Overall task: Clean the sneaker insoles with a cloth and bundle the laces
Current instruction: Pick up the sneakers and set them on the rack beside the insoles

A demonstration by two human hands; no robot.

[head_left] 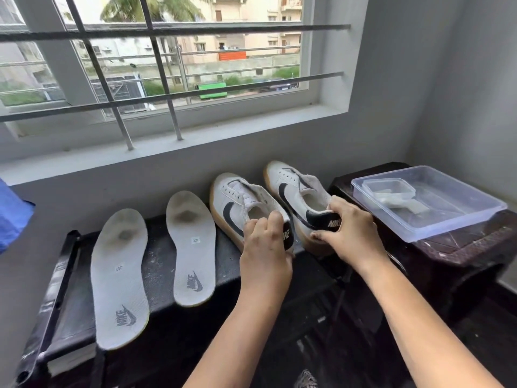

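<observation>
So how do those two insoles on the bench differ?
The left insole lies nearer the camera, heel at the front edge of the bench; the right insole sits further back, beside the sneakers. The right insole's dark stain looks broader than the left insole's. Both are whitish with a logo at the heel.

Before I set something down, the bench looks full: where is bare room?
Bare strips: between the left insole and right insole, and the stool edge before the tub. Crowded beyond: left hand grips the left sneaker, right hand the right sneaker.
</observation>
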